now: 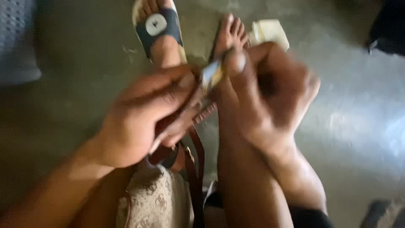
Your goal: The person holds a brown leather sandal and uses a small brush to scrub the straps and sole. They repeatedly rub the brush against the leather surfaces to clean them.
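where the bag (pixel 154 202) sits at six o'clock, its brown strap (pixel 196 164) runs up into the left hand (pixel 143 122), closed around it. it looks soft and limp, best taken near the end. at one o'clock the right hand (pixel 265 97) pinches a small blurred tool (pixel 212 75) against the strap's tip. at twelve, a sandal (pixel 158 27) on the floor (pixel 358 118).
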